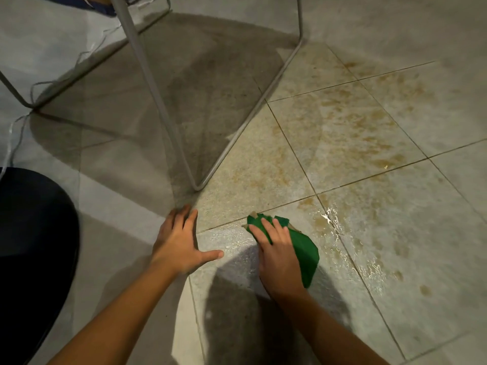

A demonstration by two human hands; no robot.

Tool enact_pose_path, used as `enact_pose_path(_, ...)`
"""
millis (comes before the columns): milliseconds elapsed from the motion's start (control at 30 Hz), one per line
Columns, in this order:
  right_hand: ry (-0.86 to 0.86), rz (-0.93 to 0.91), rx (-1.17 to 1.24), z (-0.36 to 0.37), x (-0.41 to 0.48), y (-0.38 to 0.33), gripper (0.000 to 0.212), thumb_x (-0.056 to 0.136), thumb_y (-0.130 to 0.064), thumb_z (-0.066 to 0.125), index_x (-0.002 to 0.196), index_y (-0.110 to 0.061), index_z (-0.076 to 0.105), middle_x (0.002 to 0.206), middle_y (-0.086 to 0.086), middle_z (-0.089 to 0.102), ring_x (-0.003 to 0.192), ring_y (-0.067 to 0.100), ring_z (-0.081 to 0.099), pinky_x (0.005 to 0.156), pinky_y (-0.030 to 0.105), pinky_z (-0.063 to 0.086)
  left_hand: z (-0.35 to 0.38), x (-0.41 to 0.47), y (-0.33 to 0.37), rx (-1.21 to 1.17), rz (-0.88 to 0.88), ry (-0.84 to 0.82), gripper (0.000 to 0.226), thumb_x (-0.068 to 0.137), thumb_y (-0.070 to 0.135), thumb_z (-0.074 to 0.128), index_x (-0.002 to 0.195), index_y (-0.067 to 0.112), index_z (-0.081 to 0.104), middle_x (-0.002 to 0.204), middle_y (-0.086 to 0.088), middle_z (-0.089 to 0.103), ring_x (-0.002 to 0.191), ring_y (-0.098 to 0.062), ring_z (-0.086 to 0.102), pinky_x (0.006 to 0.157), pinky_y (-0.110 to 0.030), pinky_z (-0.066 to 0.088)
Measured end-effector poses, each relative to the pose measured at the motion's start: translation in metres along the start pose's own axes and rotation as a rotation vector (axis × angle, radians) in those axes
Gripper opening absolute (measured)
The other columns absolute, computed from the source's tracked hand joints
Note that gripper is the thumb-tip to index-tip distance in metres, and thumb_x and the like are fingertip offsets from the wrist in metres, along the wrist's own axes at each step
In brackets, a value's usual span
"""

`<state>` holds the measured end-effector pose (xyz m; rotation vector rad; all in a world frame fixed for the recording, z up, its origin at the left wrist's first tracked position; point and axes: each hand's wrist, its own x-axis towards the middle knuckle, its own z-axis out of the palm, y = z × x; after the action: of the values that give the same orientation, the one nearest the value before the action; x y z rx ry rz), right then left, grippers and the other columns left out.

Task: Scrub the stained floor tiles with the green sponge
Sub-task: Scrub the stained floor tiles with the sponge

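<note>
Green sponge (305, 252) sits under the right hand (276, 256), seemingly pressed down.

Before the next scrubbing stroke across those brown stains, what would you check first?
1. Sponge in hand: ok. The right hand presses on the green sponge.
2. Support: ok. The left hand lies flat on the floor, apart from the sponge.
3. Water: ok. A wet shine shows on the floor right beside the sponge.
4. Stains gone: not ok. The brown stains cover the floor ahead.
5. Obstacles: ok. The metal chair leg stands beyond the left hand.
6. Sponge underside clean: cannot tell, hidden.
</note>
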<state>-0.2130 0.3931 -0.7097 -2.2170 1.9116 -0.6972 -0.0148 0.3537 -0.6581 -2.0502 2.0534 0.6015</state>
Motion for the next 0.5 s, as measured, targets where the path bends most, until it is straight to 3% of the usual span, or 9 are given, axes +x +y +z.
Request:
enact_pose_path(67,-0.006,0.017,0.003,0.000,0.013,0.007,0.063,0.059,0.010,0.075,0.116,-0.013,0.061,0.119,0.014,0.061,0.116,0.034,0.053,0.099,0.053,0.029,-0.001,-0.001,0.002,-0.036,0.009,0.008,0.117,0.063,0.079,0.057,0.151,0.021,0.006,0.157,0.003,0.003,0.144,-0.021,-0.001,0.117,-0.038,0.012)
enact_pose_path(133,0.034,0.053,0.019,-0.002,0.021,0.018,0.055,0.064,0.012,0.072,0.114,-0.008,0.062,0.118,0.016,0.061,0.116,0.035,0.053,0.100,0.055,0.028,-0.001,-0.004,0.005,-0.069,0.063,0.044,0.113,0.064,0.078,0.058,0.150,0.020,0.012,0.155,0.001,0.010,0.142,-0.021,0.009,0.116,-0.038,0.018)
enact_pose_path(233,0.099,0.137,0.024,-0.011,0.020,0.034,0.031,0.084,-0.003,0.051,0.113,-0.004,0.062,0.116,0.019,0.061,0.114,0.037,0.054,0.100,0.056,0.028,0.003,-0.011,0.019,-0.065,0.186,0.101,0.115,0.055,0.087,0.033,0.149,0.021,0.017,0.152,0.003,0.016,0.139,-0.017,0.017,0.114,-0.034,0.021)
enact_pose_path(333,0.077,0.194,0.025,-0.021,0.003,0.043,0.039,0.087,-0.013,0.036,0.118,-0.005,0.060,0.120,0.018,0.059,0.119,0.035,0.050,0.102,0.054,0.023,0.006,-0.009,0.042,-0.028,0.263,0.069,0.120,0.054,0.091,0.023,0.150,0.020,0.011,0.155,0.002,0.010,0.141,-0.019,0.012,0.116,-0.035,0.013)
enact_pose_path(433,0.058,0.323,0.102,-0.024,-0.019,0.037,0.039,0.090,-0.012,0.039,0.126,-0.009,0.054,0.131,0.014,0.052,0.128,0.029,0.040,0.108,0.047,0.017,0.011,-0.006,0.063,0.005,0.251,-0.020,0.122,0.062,0.088,0.045,0.151,0.019,-0.001,0.158,0.001,-0.004,0.145,-0.022,-0.001,0.117,-0.037,0.004)
enact_pose_path(500,0.080,0.307,0.116,-0.022,-0.029,0.027,0.038,0.090,-0.014,0.038,0.124,-0.008,0.054,0.129,0.015,0.054,0.127,0.032,0.041,0.107,0.049,0.023,0.017,-0.006,0.072,0.038,0.251,-0.056,0.121,0.065,0.082,0.052,0.151,0.018,-0.004,0.158,-0.001,-0.010,0.145,-0.024,-0.007,0.117,-0.039,0.000)
